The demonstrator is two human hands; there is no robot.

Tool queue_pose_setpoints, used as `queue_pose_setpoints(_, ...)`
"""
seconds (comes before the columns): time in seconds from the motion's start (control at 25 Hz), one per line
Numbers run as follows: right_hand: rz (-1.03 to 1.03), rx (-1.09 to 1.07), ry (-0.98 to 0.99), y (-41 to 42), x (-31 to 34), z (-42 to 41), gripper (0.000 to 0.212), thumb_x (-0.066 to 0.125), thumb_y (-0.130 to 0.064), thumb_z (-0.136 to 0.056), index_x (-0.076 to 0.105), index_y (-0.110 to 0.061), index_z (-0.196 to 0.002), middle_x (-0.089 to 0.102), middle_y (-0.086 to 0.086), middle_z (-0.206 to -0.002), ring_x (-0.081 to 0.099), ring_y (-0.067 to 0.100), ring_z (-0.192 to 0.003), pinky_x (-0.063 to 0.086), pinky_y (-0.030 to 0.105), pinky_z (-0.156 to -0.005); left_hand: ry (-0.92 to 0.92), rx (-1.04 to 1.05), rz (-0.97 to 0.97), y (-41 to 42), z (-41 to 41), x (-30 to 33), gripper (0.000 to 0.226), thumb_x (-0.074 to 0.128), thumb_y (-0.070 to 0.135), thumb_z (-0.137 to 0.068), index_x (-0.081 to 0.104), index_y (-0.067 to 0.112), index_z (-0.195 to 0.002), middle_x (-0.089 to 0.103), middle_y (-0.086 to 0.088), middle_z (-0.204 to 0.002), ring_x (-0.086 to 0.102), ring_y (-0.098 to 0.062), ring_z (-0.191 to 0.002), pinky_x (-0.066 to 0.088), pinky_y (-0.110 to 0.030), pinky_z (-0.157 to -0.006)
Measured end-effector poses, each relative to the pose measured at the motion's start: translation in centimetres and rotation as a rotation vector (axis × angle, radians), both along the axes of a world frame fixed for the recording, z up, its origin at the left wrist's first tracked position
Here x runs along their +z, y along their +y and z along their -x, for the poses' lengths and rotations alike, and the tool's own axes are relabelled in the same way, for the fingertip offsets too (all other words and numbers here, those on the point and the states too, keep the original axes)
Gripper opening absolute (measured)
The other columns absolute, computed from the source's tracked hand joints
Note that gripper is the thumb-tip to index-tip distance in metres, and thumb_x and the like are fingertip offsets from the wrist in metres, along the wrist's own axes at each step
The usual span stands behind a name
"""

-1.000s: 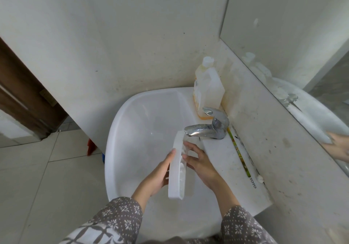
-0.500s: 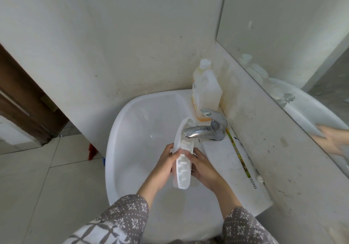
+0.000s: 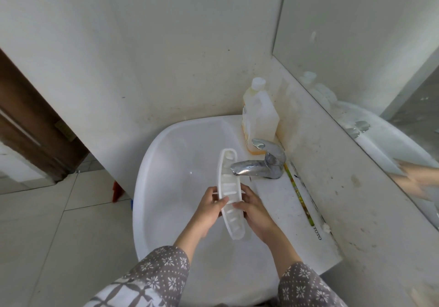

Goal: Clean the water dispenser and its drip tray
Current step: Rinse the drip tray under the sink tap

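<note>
Drip tray (image 3: pixel 230 195) held over the sink (image 3: pixel 171 169), long white slotted piece, slotted face up toward camera, far end just under and left of the tap spout. Tray runs from beside the tap (image 3: pixel 261 164) down toward the person, near end tilted lower. Left hand (image 3: pixel 209 209) grips the tray's left edge about midway, thumb on the top face, other fingers curled under. Right hand (image 3: pixel 255 208) grips the right edge opposite, thumb tip on the top face near the left thumb, fingers wrapped beneath the tray. Both hands pinching the tray between thumb and fingers. Cannot tell if water is running from the spout. Tap is chrome, single lever, mounted on the sink's right ledge. Soap bottle (image 3: pixel 260 114), pale with white cap and yellowish liquid, stands behind the tap in the corner of the sink ledge, against the wall. Mirror (image 3: pixel 370 52) right of the tap, above the ledge, showing a blurred hand reflection. Patterned grey sleeves (image 3: pixel 156 276) at the bottom, below the sink. Brown door (image 3: pixel 28 121) far left of the sink, tiled floor (image 3: pixel 47 230) below it.
</note>
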State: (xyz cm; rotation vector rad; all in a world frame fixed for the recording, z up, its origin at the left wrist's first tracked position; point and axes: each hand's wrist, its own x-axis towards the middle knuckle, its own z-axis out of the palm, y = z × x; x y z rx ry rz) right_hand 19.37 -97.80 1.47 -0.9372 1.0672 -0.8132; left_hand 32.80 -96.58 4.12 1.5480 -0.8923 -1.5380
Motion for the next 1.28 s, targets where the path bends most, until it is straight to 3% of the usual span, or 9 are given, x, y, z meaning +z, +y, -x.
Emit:
queue_pose_setpoints(0.28, -0.085, 0.069, 0.093, 0.2, 0.5, -0.1, 0.030, 0.044, -0.014, -0.094, 0.061, -0.021, -0.117, 0.069, 0.003, -0.109, 0.063, 0.022, -0.105, 0.048, 0.040, -0.096, -0.047, 0.045, 0.040, 2.4, -0.3, -1.3, 0.020, 0.063, 0.009, -0.088, 0.052, 0.012, -0.104, 0.061, -0.005, -0.107, 0.064, -0.020, -0.097, 0.054, -0.035, -0.086)
queue_pose_setpoints(0.44, 0.100, -0.068, 0.323, 1.1, 0.3, -0.5, 0.032, 0.044, -0.004, -0.095, 0.054, -0.015, -0.123, 0.061, 0.000, -0.118, 0.058, 0.016, -0.112, 0.047, 0.015, -0.085, -0.076, -0.021, -0.016, 3.3, -0.8, -1.7, 0.019, 0.064, 0.017, -0.089, 0.057, 0.015, -0.106, 0.065, -0.004, -0.105, 0.066, -0.019, -0.093, 0.054, -0.035, -0.081)
queue_pose_setpoints(0.6, 0.301, -0.288, 0.305, 2.7, 2.0, 0.0, 0.041, 0.043, 0.003, -0.095, 0.046, -0.018, -0.129, 0.053, -0.003, -0.123, 0.051, 0.007, -0.115, 0.041, 0.006, -0.087, -0.002, -0.023, -0.044, 3.8, -0.3, -1.7, 0.015, 0.058, 0.014, -0.092, 0.060, 0.012, -0.107, 0.068, -0.003, -0.098, 0.066, -0.014, -0.080, 0.054, -0.023, -0.067)
queue_pose_setpoints(0.76, 0.661, -0.506, 0.457, 2.0, 6.1, 1.0, 0.038, 0.043, 0.005, -0.093, 0.048, -0.014, -0.125, 0.049, -0.011, -0.118, 0.045, 0.001, -0.111, 0.034, 0.010, -0.095, 0.017, 0.007, -0.047, 4.0, 0.2, -2.1, 0.018, 0.059, 0.018, -0.092, 0.062, 0.011, -0.108, 0.070, 0.000, -0.094, 0.068, -0.015, -0.082, 0.054, -0.027, -0.070)
queue_pose_setpoints(0.88, 0.926, -0.546, 0.698, -1.7, 9.1, 2.2, 0.030, 0.045, -0.013, -0.094, 0.051, -0.012, -0.124, 0.046, -0.006, -0.121, 0.037, 0.005, -0.110, 0.022, 0.008, -0.096, -0.016, 0.051, -0.013, 4.4, 0.7, -2.5, 0.016, 0.060, 0.020, -0.091, 0.062, 0.014, -0.106, 0.070, -0.003, -0.098, 0.068, -0.019, -0.089, 0.055, -0.034, -0.076)
queue_pose_setpoints(0.96, 0.904, -0.363, 0.766, -4.5, 10.5, 2.5, 0.033, 0.038, -0.029, -0.094, 0.057, -0.013, -0.117, 0.056, -0.001, -0.117, 0.044, 0.012, -0.109, 0.028, 0.023, -0.097, -0.047, 0.107, 0.014, 4.7, 0.8, -2.6, 0.012, 0.061, 0.020, -0.091, 0.062, 0.016, -0.102, 0.069, -0.006, -0.099, 0.067, -0.021, -0.090, 0.054, -0.037, -0.079)
queue_pose_setpoints(1.04, 0.852, -0.154, 0.815, -6.1, 10.6, 2.3, 0.046, 0.026, -0.041, -0.093, 0.060, -0.010, -0.097, 0.062, 0.006, -0.096, 0.054, 0.023, -0.093, 0.038, 0.038, -0.091, -0.081, 0.156, 0.039, 5.2, 0.7, -2.8, 0.009, 0.062, 0.022, -0.090, 0.063, 0.018, -0.098, 0.069, -0.006, -0.098, 0.067, -0.021, -0.090, 0.053, -0.039, -0.083)
queue_pose_setpoints(1.16, 0.940, -0.123, 0.976, -6.6, 9.8, 2.1, 0.045, 0.011, -0.049, -0.090, 0.043, -0.019, -0.080, 0.046, -0.002, -0.074, 0.042, 0.021, -0.073, 0.034, 0.037, -0.079, -0.101, 0.225, 0.065, 6.1, 0.5, -3.2, 0.011, 0.064, 0.023, -0.088, 0.064, 0.019, -0.099, 0.070, -0.003, -0.098, 0.067, -0.020, -0.091, 0.052, -0.041, -0.087)
queue_pose_setpoints(1.28, 0.986, -0.073, 1.161, -6.8, 10.4, 1.9, 0.041, 0.008, -0.045, -0.092, 0.038, -0.020, -0.081, 0.041, -0.002, -0.073, 0.039, 0.022, -0.072, 0.033, 0.038, -0.076, -0.117, 0.282, 0.083, 6.7, 0.3, -3.3, 0.011, 0.064, 0.022, -0.088, 0.064, 0.018, -0.098, 0.069, -0.002, -0.097, 0.066, -0.017, -0.090, 0.048, -0.030, -0.076)
